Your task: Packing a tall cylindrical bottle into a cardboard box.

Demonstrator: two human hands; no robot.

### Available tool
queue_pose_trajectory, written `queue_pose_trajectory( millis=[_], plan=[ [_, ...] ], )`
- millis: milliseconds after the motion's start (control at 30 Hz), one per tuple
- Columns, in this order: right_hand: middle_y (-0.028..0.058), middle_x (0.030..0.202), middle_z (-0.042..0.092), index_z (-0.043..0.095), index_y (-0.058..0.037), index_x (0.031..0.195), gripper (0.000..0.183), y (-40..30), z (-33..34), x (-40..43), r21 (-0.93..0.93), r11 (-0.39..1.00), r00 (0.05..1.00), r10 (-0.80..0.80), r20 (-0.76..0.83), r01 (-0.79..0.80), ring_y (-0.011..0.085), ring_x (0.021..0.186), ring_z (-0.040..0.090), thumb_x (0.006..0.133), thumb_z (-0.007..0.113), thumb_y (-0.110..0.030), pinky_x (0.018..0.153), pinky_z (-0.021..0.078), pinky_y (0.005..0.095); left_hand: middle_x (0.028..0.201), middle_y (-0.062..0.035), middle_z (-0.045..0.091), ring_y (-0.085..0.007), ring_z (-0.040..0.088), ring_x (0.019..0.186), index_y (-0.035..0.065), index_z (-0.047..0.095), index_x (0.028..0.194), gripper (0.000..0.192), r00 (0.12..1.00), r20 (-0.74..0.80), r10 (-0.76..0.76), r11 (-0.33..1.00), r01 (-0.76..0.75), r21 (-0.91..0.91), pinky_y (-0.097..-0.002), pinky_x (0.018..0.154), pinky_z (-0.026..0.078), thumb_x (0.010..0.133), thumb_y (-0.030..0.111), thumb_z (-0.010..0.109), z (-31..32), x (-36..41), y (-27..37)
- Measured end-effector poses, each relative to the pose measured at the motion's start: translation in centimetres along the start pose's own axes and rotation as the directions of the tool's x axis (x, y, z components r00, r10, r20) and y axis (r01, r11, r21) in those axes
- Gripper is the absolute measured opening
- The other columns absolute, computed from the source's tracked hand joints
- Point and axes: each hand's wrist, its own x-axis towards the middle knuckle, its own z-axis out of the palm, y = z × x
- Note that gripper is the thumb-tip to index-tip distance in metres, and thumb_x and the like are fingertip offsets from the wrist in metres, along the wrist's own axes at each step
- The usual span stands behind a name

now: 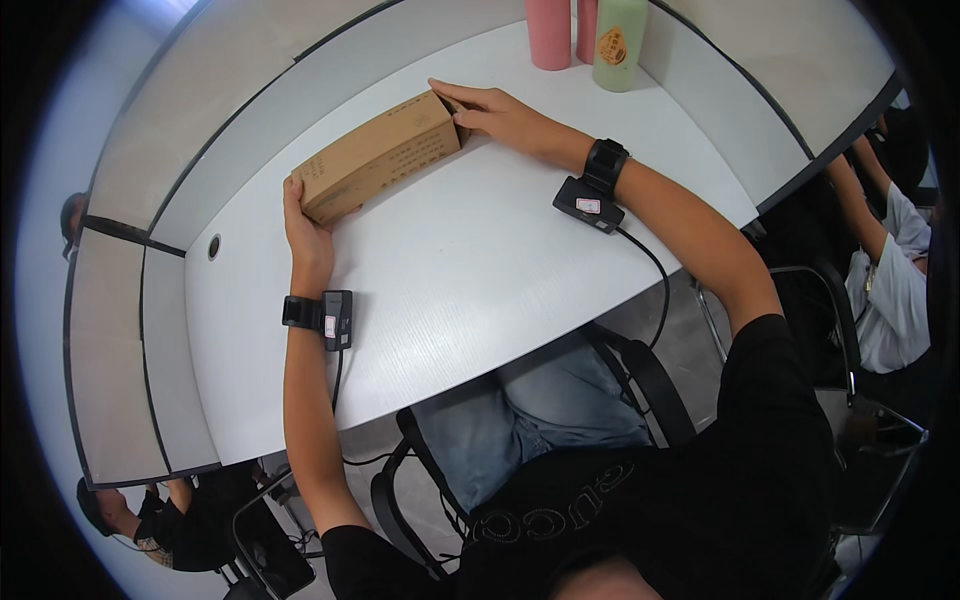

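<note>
A long brown cardboard box [379, 154] with printed writing lies at a slant over the white desk [480, 262], between my two hands. My left hand [309, 232] grips its near left end, the thumb along the end and the other fingers partly hidden under the box. At the far right end, my right hand [499, 112] has its fingers and thumb on an end flap [459, 112], which stands partly away from the box. Whatever is inside the box is hidden. Each wrist wears a black strap with a small cabled device.
Two pink bottles [548, 34] and a green bottle [620, 45] stand at the desk's back right. Low partition panels [232, 142] border the desk. A round cable hole [214, 247] is at the left. Cables hang from both wrist devices. Other people sit beyond the partitions on both sides.
</note>
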Motion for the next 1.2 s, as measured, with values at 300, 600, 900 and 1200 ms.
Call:
queue_pose_trajectory(
  millis=[300, 600, 900, 1200],
  plan=[
    [0.0121, 0.159, 0.044, 0.031, -0.0159, 0.161, 0.054, 0.2, -0.3, -0.1, -0.116, 0.986, 0.993, -0.118, -0.012, 0.116, 0.0251, 0.145, 0.042, 0.109, 0.042, -0.028, 0.121, 0.0298, 0.0343, 0.120, -0.0095, 0.059, -0.0263, 0.062, 0.113, 0.0116, 0.053, 0.118, 0.038, 1.000, -0.027, -0.015, 1.000, 0.015, -0.013, -0.0454, 0.086, 0.058, 0.106, 0.045, 0.041, 0.0, 0.0, 0.0],
    [0.0102, 0.138, 0.057, 0.033, -0.0081, 0.160, 0.057, -1.1, -0.3, -0.1, 0.256, 0.967, 0.998, 0.030, -0.054, -0.015, 0.0204, 0.122, 0.053, 0.106, 0.047, -0.020, 0.107, 0.0416, 0.0326, 0.129, -0.0129, 0.058, -0.0292, 0.058, 0.122, 0.0090, 0.052, 0.130, 0.043, 0.999, -0.028, -0.027, 0.997, 0.025, -0.072, -0.0493, 0.091, 0.055, 0.104, 0.042, 0.043, -0.6, 0.4, -0.5],
    [0.0124, 0.163, 0.037, 0.022, -0.0106, 0.163, 0.062, -0.5, -0.1, 0.0, 0.240, 0.970, 0.999, -0.030, 0.019, 0.024, 0.0227, 0.147, 0.037, 0.109, 0.051, -0.021, 0.119, 0.0337, 0.0344, 0.118, -0.0085, 0.059, -0.0230, 0.059, 0.112, 0.0122, 0.051, 0.121, 0.034, 0.999, 0.034, -0.012, 1.000, 0.012, -0.020, -0.0415, 0.086, 0.055, 0.106, 0.040, 0.039, -0.8, 0.0, 0.2],
    [0.0166, 0.152, 0.050, 0.041, -0.0068, 0.124, 0.031, -0.4, -0.7, 0.1, 0.318, 0.948, 1.000, 0.024, -0.014, -0.018, 0.0192, 0.128, 0.052, 0.105, 0.060, -0.022, 0.112, 0.0403, 0.0328, 0.118, -0.0073, 0.059, -0.0216, 0.059, 0.113, 0.0126, 0.054, 0.120, 0.035, 1.000, 0.023, -0.016, 0.997, 0.018, -0.078, -0.0412, 0.087, 0.054, 0.106, 0.041, 0.041, -1.5, 0.3, -0.6]
  ],
)
